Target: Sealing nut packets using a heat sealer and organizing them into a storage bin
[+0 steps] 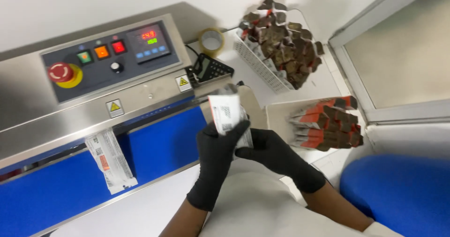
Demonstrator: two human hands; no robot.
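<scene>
A sachet (110, 159) lay on the blue belt (159, 148) at 9 o'clock of the hands, part-fed under the sealer (93, 91). A second sachet (227, 115) was pinched by the gloved left hand (216, 159) and steadied by the right hand (274, 155). Fed askew or too soon, it could be jammed or sealed crooked. A basket (262, 63) stood at 1 o'clock.
</scene>
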